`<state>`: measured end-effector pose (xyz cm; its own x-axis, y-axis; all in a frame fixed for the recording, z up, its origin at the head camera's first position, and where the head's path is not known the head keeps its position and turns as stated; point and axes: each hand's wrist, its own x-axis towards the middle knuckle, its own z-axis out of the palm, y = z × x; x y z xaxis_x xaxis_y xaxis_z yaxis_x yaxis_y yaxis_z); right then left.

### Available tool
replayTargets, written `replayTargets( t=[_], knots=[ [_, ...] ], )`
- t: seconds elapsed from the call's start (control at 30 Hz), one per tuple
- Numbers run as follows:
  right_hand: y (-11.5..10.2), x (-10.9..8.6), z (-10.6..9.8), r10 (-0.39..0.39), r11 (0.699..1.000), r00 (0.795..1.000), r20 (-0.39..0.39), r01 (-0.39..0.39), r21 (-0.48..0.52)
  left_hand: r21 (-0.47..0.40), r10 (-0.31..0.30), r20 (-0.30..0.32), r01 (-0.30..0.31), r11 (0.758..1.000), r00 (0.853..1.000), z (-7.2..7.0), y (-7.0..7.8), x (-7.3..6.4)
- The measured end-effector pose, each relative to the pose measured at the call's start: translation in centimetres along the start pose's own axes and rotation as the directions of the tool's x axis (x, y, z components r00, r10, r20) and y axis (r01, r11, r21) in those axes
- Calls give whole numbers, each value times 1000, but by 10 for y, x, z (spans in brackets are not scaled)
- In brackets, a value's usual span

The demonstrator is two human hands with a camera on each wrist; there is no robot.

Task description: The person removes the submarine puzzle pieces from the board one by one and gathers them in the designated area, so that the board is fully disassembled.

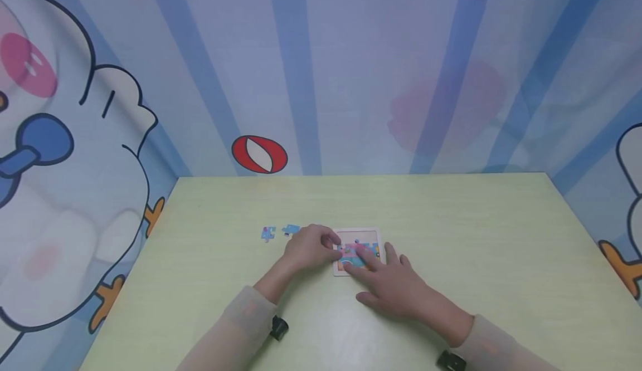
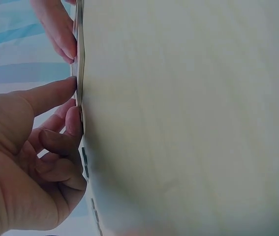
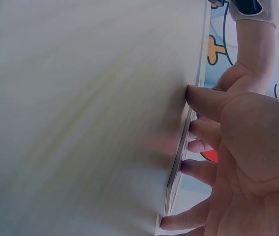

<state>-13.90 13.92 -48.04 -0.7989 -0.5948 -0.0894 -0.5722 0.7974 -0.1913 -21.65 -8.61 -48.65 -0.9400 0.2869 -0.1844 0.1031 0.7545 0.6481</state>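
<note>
A small jigsaw puzzle (image 1: pixel 353 250) with pink and blue pieces lies in a pale framed tray (image 1: pixel 357 230) on the table. At the tray's left edge is my left hand (image 1: pixel 310 247), with thumb and index finger bent close together over the puzzle's side. Whether a piece sits between them is hidden. In the left wrist view the left thumb (image 2: pixel 55 96) touches the tray and the other fingers curl below it. My right hand (image 1: pixel 396 284) rests on the puzzle from the right, fingers spread. In the right wrist view its fingertips (image 3: pixel 191 167) touch the tray's edge.
Two loose jigsaw pieces, one blue and pink (image 1: pixel 268 233) and one blue (image 1: pixel 290 229), lie left of the tray, beyond my left hand. The pale wooden table (image 1: pixel 451 209) ends at a striped blue backdrop (image 1: pixel 346 70) with cartoon figures.
</note>
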Motion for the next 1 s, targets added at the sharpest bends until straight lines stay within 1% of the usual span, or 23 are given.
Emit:
replayTargets(
  t=[0.17, 0.3, 0.6, 0.73, 1.0],
  knots=[
    [0, 1, 1, 7, 1000, 1000, 11, -7, -7, -24, -5, 3, 6, 1000, 1000, 2, -1, 1],
    [0, 0, 2, -2, 1000, 1000, 1, 2, -18, -42, -12, 2, 12, 999, 1000, 2, 0, 0],
    [1, 2, 3, -12, 999, 1000, -10, 11, -38, -27, -2, -19, 2, 1000, 1000, 3, 1, 0],
    [1, 2, 2, -6, 999, 1000, -3, 6, -36, -28, 12, -29, -13, 1000, 1000, 3, 0, -1],
    [1, 2, 3, -1, 1000, 1000, 4, 1, -29, -58, 38, -52, -41, 998, 998, 3, 1, -4]
  ],
)
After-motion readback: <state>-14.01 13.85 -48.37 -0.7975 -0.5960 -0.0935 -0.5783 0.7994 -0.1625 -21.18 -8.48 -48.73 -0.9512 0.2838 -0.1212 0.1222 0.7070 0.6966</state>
